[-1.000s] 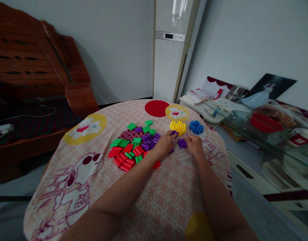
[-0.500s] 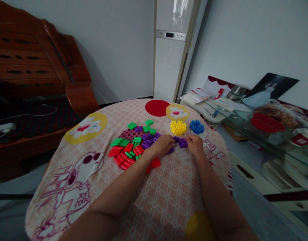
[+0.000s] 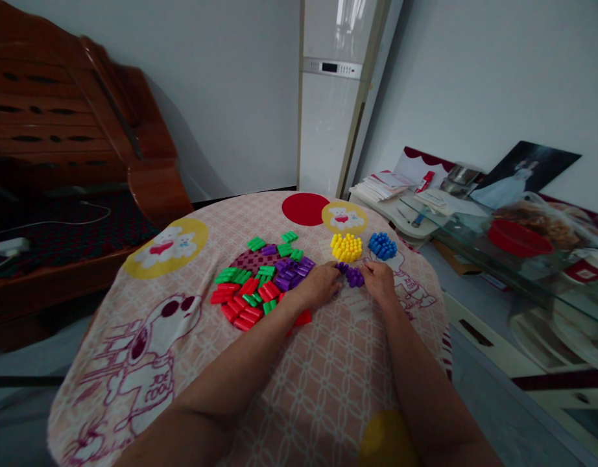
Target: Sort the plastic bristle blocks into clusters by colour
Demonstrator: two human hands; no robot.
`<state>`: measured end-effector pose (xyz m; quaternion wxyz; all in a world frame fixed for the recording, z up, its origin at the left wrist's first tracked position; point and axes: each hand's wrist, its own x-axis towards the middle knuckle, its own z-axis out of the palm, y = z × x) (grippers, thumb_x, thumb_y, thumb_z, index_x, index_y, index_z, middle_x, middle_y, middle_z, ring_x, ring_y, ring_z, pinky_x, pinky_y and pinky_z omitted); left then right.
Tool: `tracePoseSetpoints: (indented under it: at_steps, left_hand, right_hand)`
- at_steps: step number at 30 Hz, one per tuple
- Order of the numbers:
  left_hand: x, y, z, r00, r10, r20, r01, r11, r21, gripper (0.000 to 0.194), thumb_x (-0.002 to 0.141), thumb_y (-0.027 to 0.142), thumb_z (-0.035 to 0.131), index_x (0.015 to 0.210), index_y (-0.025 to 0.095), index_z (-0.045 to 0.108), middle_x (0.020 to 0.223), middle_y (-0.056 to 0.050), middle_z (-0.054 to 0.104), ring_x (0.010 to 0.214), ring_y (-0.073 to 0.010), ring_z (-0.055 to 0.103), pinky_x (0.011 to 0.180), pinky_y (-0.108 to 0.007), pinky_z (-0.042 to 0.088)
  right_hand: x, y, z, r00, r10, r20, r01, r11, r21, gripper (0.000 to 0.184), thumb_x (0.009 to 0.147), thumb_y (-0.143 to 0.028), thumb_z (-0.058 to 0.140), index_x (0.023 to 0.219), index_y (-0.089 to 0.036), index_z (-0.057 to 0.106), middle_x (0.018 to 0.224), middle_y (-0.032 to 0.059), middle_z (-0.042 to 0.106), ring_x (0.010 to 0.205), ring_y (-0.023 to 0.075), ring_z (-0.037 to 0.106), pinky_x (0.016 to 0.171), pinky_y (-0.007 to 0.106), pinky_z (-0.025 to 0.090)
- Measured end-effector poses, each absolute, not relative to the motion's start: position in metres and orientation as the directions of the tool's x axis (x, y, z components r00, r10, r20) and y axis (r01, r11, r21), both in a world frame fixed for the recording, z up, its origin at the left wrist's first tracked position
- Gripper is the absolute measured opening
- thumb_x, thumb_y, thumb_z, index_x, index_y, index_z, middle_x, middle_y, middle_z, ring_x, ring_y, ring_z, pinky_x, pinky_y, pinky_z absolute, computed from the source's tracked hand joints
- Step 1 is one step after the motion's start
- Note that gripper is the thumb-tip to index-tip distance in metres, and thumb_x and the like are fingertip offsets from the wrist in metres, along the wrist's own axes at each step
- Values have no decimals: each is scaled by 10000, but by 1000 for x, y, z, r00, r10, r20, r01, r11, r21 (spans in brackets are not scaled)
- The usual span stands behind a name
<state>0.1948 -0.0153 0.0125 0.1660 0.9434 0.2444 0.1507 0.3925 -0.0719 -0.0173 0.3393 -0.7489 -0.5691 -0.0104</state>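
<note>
A small cluster of purple plastic blocks [image 3: 353, 275] stands on the cloth-covered table, between my two hands. My left hand [image 3: 323, 285] is at the cluster's left side, its fingers curled in and closed on a purple block there. From the right, my right hand [image 3: 378, 279] pinches the cluster's edge with thumb and forefinger. Just behind stand an upright group of yellow blocks [image 3: 346, 247] and one of blue blocks [image 3: 382, 246]. More purple blocks [image 3: 290, 274] lie loose to the left, partly behind my left hand. My fingertips are small and partly hidden.
Green blocks [image 3: 266, 274] and red blocks [image 3: 240, 310] lie scattered left of my left forearm, which covers some. The patterned tablecloth [image 3: 328, 376] reaches the table edge. A glass shelf [image 3: 467, 237] with papers and a red bowl [image 3: 519, 239] is at the right; a wooden bench [image 3: 153, 185] is left.
My left hand has shifted slightly and now covers the purple piece that showed beneath it. My right hand stays at the purple cluster's right edge.
</note>
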Motion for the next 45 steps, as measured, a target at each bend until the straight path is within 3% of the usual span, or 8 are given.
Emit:
tracePoseSetpoints:
  at_steps: [6,12,18,24,27,30,35,45]
  left_hand:
    - [194,-17,16,876,452,169,337,-823,457,183,881,221,552,937,148,710,1160,-110,677,1083,-223,635,968,-313,485]
    - [192,-13,13,872,444,205,285,-803,523,121,862,192,575,871,176,695,1125,-94,679,1306,-248,507,1048,-333,437]
    - [194,-13,11,885,410,222,220,-787,577,90,837,189,596,835,158,681,1194,-108,648,1116,-217,608,987,-321,469]
    - [186,-5,20,840,503,204,299,-742,601,79,820,165,602,794,151,675,1039,-77,692,990,-188,647,917,-289,500]
    - [173,8,24,722,657,217,479,-701,529,179,815,136,588,963,152,687,1045,-76,697,944,-183,655,896,-301,510]
    - [162,19,22,631,742,227,654,-666,359,291,839,132,568,1116,152,658,1112,-102,691,1050,-212,634,974,-342,475]
    - [159,21,16,641,755,139,744,-656,131,221,883,217,549,1025,105,675,1049,-161,689,1051,-269,623,960,-383,461]
    - [155,23,17,570,805,166,767,-594,242,188,882,224,565,1014,139,668,1031,-122,693,979,-248,646,842,-327,488]
  right_hand:
    - [393,-72,-18,336,846,413,862,-99,-497,349,844,-337,517,524,-198,519,525,6,506,557,141,417,574,290,256]
    - [392,-72,-17,321,850,418,853,-68,-517,354,838,-331,512,511,-197,496,505,-6,468,542,133,408,570,285,257]
    - [392,-72,-17,323,845,426,863,-78,-499,365,850,-343,513,516,-198,521,514,3,497,554,141,412,570,287,264]
    - [392,-73,-16,336,850,405,855,-95,-511,353,843,-337,522,519,-197,527,511,1,496,543,140,416,567,286,264]
    - [392,-73,-15,338,853,397,851,-97,-516,363,842,-342,516,508,-197,510,496,-4,483,533,134,409,561,284,260]
    - [392,-73,-15,331,856,397,853,-92,-513,366,837,-349,507,504,-198,486,492,-8,468,528,129,397,562,283,257]
    - [392,-73,-14,323,854,409,856,-79,-511,370,828,-366,494,500,-203,441,493,-12,432,528,129,383,568,290,241]
    - [394,-72,-18,333,853,401,858,-98,-504,366,838,-356,511,507,-202,487,495,-4,473,544,136,395,565,282,261]
